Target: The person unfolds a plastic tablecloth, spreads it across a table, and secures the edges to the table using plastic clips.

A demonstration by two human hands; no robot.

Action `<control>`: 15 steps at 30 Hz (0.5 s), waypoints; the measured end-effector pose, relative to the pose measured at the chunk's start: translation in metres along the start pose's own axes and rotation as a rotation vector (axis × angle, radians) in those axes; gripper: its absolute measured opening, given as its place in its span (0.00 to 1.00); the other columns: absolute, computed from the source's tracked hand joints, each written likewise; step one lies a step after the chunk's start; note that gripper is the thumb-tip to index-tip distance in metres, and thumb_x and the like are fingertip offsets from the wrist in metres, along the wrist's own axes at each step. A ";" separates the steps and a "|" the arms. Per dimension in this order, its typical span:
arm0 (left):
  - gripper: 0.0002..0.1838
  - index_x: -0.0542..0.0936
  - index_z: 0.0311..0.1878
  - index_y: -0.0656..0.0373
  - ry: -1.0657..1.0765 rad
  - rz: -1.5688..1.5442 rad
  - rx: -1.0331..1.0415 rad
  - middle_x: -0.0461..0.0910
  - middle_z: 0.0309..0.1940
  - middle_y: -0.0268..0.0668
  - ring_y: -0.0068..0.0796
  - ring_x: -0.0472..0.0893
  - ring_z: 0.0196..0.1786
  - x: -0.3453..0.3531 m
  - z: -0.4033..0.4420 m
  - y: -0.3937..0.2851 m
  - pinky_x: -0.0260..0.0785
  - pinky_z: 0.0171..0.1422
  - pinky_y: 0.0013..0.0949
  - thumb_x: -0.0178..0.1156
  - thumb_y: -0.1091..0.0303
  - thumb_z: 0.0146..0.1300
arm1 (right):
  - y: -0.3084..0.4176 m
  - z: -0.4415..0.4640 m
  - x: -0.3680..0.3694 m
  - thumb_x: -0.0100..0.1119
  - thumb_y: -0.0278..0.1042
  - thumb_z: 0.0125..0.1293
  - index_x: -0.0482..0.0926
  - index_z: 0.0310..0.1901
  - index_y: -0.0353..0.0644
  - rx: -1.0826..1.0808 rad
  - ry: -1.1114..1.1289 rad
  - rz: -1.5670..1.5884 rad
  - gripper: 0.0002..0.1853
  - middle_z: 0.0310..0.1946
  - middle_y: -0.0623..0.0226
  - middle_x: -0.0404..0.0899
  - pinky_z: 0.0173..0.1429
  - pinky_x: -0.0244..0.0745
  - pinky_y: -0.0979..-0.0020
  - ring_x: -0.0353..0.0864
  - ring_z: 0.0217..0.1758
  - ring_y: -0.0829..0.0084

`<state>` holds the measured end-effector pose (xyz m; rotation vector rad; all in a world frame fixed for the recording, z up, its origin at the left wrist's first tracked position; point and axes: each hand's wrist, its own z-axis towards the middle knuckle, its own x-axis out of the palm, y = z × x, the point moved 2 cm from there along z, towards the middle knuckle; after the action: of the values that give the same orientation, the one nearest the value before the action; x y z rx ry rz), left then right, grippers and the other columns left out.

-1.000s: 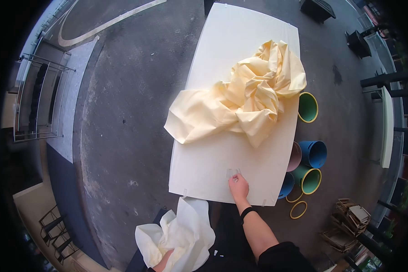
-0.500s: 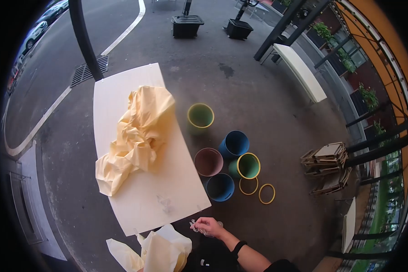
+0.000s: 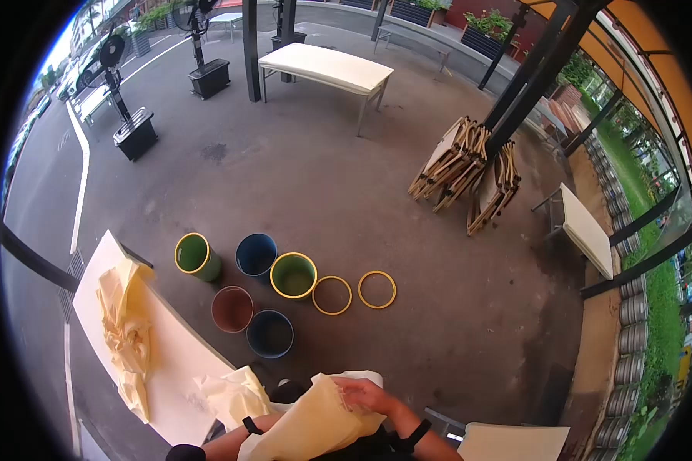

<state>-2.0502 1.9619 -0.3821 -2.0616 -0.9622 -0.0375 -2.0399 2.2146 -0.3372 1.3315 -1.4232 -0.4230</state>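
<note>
A pale yellow tablecloth [image 3: 315,421] is bunched against my body at the bottom of the view. My right hand [image 3: 365,396] grips its upper part, with the fingers bent over the fabric. My left forearm [image 3: 224,446], with a black wristband, reaches in under the cloth; the left hand itself is hidden. One fold of cloth [image 3: 237,396] spreads over the near corner of the white table [image 3: 169,361]. Farther along that table lies a second crumpled yellow tablecloth [image 3: 123,330]. Whether my right hand also holds small clear clips I cannot tell.
Several bins stand right of the table, among them a green bin [image 3: 196,256], a red bin [image 3: 232,310] and a blue bin [image 3: 271,334]. Two yellow rings [image 3: 377,307] lie beside them. Folded wooden chairs [image 3: 457,165] lean on a post. Another table [image 3: 515,444] is at lower right.
My view has swung to the right. My right hand, earlier apart from the cloth and holding clear plastic clips, is now on the cloth, which is pulled across my body.
</note>
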 end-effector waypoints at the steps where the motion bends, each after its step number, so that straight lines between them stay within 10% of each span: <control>1: 0.20 0.70 0.64 0.60 0.051 0.020 -0.007 0.73 0.60 0.35 0.26 0.72 0.62 0.004 0.012 -0.021 0.61 0.68 0.31 0.47 0.60 0.75 | -0.002 -0.001 -0.019 0.53 0.34 0.68 0.78 0.54 0.37 0.018 0.062 -0.112 0.17 0.36 0.78 0.74 0.46 0.66 0.79 0.69 0.38 0.86; 15: 0.19 0.71 0.63 0.59 0.198 -0.015 0.050 0.75 0.58 0.34 0.25 0.74 0.59 -0.040 0.265 -0.301 0.64 0.66 0.30 0.48 0.61 0.74 | 0.176 0.063 -0.294 0.55 0.36 0.69 0.78 0.32 0.43 -0.114 -0.608 -0.167 0.09 0.22 0.84 0.68 0.28 0.56 0.83 0.63 0.24 0.90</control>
<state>-2.3514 2.2292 -0.3628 -1.9636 -0.8475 -0.2193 -2.2417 2.4988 -0.3467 1.2879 -1.7463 -1.0728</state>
